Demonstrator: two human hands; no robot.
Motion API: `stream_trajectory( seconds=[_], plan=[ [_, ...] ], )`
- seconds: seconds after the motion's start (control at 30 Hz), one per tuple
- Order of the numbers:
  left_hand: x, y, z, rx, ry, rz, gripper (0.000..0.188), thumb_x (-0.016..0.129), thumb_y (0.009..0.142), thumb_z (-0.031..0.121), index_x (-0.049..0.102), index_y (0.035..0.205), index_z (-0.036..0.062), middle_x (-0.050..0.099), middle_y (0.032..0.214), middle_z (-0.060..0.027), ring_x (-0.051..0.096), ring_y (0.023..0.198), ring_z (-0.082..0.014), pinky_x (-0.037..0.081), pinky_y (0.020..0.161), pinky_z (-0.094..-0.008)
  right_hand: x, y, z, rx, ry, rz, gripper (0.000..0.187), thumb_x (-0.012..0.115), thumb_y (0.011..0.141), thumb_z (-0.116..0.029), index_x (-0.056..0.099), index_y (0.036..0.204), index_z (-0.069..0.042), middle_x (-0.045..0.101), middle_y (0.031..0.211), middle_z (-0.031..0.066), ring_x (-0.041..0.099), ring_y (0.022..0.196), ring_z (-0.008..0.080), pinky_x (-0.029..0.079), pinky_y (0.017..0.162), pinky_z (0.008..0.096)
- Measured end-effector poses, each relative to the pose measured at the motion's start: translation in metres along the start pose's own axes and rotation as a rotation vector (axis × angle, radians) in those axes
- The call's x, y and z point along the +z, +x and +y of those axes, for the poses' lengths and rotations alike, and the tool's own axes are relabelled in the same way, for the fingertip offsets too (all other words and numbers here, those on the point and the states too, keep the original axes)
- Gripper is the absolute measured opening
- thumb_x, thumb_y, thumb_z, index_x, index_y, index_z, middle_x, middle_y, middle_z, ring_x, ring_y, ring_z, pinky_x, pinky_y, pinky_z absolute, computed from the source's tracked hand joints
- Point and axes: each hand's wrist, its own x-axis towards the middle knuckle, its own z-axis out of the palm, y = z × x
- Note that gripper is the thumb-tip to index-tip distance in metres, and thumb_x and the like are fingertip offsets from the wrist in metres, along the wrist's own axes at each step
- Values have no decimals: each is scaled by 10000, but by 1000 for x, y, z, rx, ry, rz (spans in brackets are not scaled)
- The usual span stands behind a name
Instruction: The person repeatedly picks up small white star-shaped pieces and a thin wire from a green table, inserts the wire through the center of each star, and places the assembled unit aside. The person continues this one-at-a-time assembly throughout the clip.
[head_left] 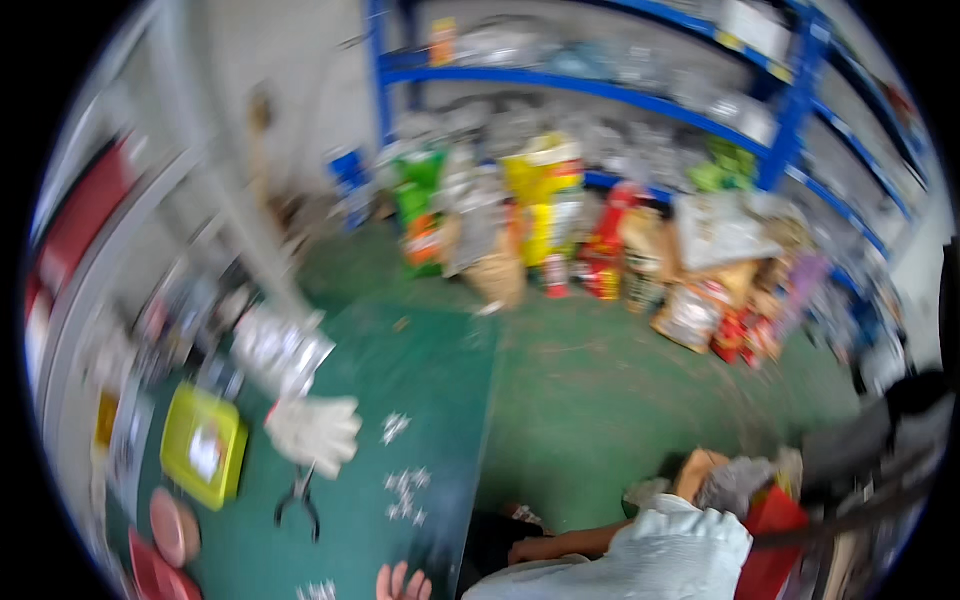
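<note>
The frame is blurred by motion. My left hand [403,584] comes in at the lower edge over the green tabletop [440,350], fingers stretched and slightly apart, nothing seen in them. Beside it lies a small group of white star-shaped pieces [316,590]; more star-shaped pieces [406,496] lie farther up. Black-handled pliers [298,505] rest to the left, their tip against a white work glove [315,432]. At the lower right, a forearm below a light blue sleeve, seemingly mine, crosses toward dark trousers. My right hand [522,550] is there, its fingers too smeared to read.
A yellow-green tray [203,446] holding a pale item, a pink round container [175,527] and a red container [150,570] stand at the left. Colourful bags [545,205] line the floor below a blue shelf rack [580,85]. A red box [770,540] is at right.
</note>
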Motion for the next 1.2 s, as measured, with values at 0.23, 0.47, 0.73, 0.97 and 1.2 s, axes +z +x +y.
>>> stream_trajectory(
  seconds=[0.23, 0.47, 0.73, 0.97, 1.2],
  plan=[
    [81, 99, -18, -531, 273, -232, 731, 565, 841, 396, 167, 1403, 149, 214, 1419, -150, 226, 1295, -339, 161, 1068, -483, -47, -90, -72, 285, 344, 345, 170, 576, 763, -144, 629, 868, -21, 620, 818, 133, 569, 836, 223, 437, 751, 346],
    [242, 158, -62, -741, 599, -524, 677, 579, 829, 379, 224, 1356, 144, 269, 1352, -147, 277, 1236, -323, 201, 1023, -461, -95, -173, -106, 351, 532, 717, 154, 571, 748, -153, 629, 799, -20, 607, 744, 127, 557, 747, 194, 438, 670, 358],
    [367, 177, -141, -775, 850, -719, 616, 595, 815, 360, 289, 1302, 139, 332, 1274, -143, 336, 1168, -305, 246, 972, -436, -156, -222, -59, 259, 568, 1020, 207, 577, 767, -202, 619, 732, -2, 570, 655, 85, 527, 660, 144, 433, 594, 360],
    [407, 185, -172, -716, 1016, -800, 563, 608, 802, 342, 346, 1255, 134, 388, 1207, -139, 387, 1109, -290, 285, 927, -414, -226, -287, -141, 410, 740, 1066, 338, 630, 806, -281, 584, 689, 33, 463, 577, 10, 453, 618, 100, 384, 550, 334],
    [415, 208, -193, -619, 1150, -890, 511, 622, 790, 325, 403, 1208, 129, 443, 1139, -135, 439, 1049, -274, 325, 882, -392, -257, -316, -135, 441, 748, 1265, 175, 600, 738, -139, 614, 764, 33, 568, 638, 51, 525, 663, 132, 432, 595, 330]
  ],
)
